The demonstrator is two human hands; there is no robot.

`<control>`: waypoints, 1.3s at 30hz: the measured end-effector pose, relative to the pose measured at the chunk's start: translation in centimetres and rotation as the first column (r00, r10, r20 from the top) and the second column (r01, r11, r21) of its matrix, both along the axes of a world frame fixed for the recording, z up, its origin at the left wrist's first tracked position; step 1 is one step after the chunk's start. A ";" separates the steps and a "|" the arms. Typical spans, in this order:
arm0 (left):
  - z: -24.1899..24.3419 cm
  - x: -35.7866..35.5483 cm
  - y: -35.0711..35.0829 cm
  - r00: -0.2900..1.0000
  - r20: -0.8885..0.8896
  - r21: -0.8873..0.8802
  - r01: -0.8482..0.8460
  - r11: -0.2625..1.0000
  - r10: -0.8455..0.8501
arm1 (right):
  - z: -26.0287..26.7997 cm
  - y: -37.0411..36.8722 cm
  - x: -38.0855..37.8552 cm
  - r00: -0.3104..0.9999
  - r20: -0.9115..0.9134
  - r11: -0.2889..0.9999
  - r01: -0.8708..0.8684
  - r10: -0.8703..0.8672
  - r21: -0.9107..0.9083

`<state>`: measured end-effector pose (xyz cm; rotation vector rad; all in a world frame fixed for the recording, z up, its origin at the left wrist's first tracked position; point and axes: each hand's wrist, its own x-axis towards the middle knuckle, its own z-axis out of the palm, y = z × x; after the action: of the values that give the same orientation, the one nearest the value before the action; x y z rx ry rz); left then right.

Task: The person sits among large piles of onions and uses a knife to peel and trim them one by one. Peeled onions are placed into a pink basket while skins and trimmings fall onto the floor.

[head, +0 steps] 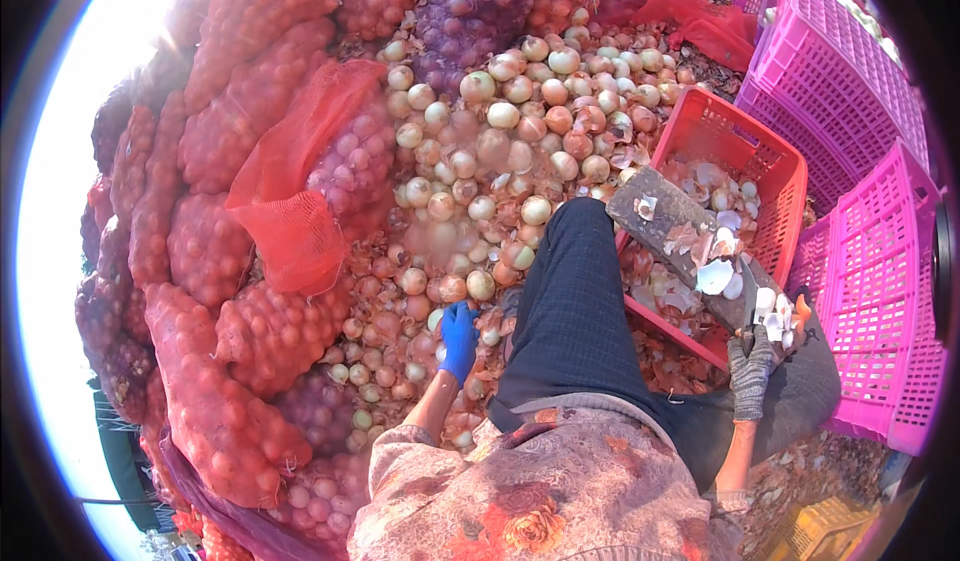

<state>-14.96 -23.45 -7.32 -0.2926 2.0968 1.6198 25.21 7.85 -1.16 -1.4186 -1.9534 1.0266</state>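
My left hand (459, 343), in a blue glove, reaches down into a heap of loose onions (491, 148). A pale onion (435, 319) lies right against its fingers; whether they grip anything I cannot tell. My right hand (750, 373), in a grey knit glove, is closed around a knife (749, 287) whose blade points away from me. The blade lies over a worn wooden board (660, 212) set across a red plastic crate (750, 129). Onion skins and white trimmings (715, 276) are scattered on the board. More peel and cut ends show inside the crate.
Red mesh sacks of onions (225, 80) are piled along the left, and a purple mesh sack (480, 13) stands at the back. Pink plastic crates (862, 291) line the right side. A yellow crate (825, 527) sits at lower right, among peel on the ground.
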 end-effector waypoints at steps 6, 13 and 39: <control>-8.9 6.0 -4.6 0.990 0.133 0.006 -0.052 0.999 0.051 | -1.9 3.5 -3.0 0.979 -0.172 0.993 -0.115 0.109 -0.026; -9.8 -4.3 4.8 0.630 -0.525 -0.455 0.360 0.815 -0.572 | -3.8 7.4 -4.5 0.977 -0.064 0.959 0.187 -0.205 -0.211; 7.6 8.3 33.0 -0.201 -0.624 -0.400 0.912 0.088 -0.755 | -4.5 2.8 -8.6 0.896 -0.436 0.979 -0.006 -0.085 -0.203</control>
<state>-6.71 9.58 0.24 1.9025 1.5832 0.8964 16.58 10.60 -5.71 -1.1836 -1.5173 1.4173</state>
